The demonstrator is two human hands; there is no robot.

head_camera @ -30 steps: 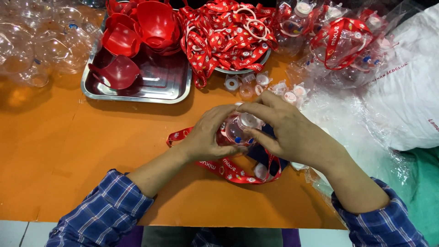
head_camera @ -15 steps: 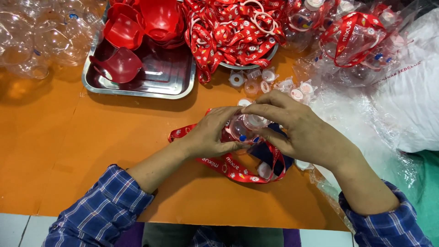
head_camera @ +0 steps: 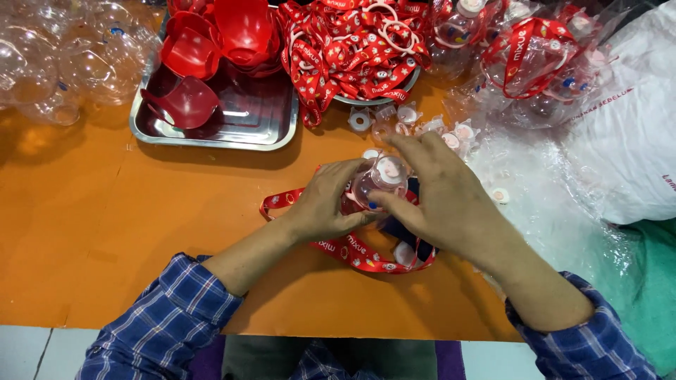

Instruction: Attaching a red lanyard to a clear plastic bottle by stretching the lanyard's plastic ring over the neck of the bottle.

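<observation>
**Bottle and strap come together on the orange table**

Both hands, left hand (head_camera: 325,204) and right hand (head_camera: 436,193), close around a small clear bottle (head_camera: 380,179) above its red strap (head_camera: 352,252). Beyond the bottle, loose caps (head_camera: 360,120), a steel tray (head_camera: 232,130) of red cups (head_camera: 189,102) and a pile of straps (head_camera: 352,49) wait; bagged bottles (head_camera: 535,63) look finished.

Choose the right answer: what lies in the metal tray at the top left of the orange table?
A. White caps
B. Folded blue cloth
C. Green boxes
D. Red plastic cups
D: the metal tray holds red plastic cups, while both hands, left hand and right hand, work on a small clear bottle lower on the orange table.
</observation>
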